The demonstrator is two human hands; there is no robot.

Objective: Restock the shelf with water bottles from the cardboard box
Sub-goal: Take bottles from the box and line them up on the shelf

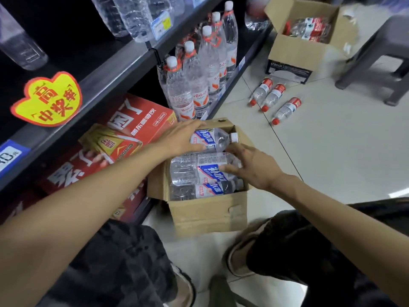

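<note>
An open cardboard box (208,213) stands on the floor in front of my knees, with several blue-labelled water bottles lying on their sides in it. My left hand (181,138) is wrapped around the far bottle (215,139), whose white cap points right. My right hand (252,165) rests on the neck end of the middle bottle (192,170), fingers curled over it. A third bottle (199,191) lies nearest me. The dark shelf (106,72) rises on the left.
Red drink cartons (124,134) fill the bottom shelf beside the box. Tall red-handled bottles (199,69) stand further along. Three red-capped bottles (274,98) lie on the tile floor near a second open box (296,49). A grey stool (380,54) stands at the right.
</note>
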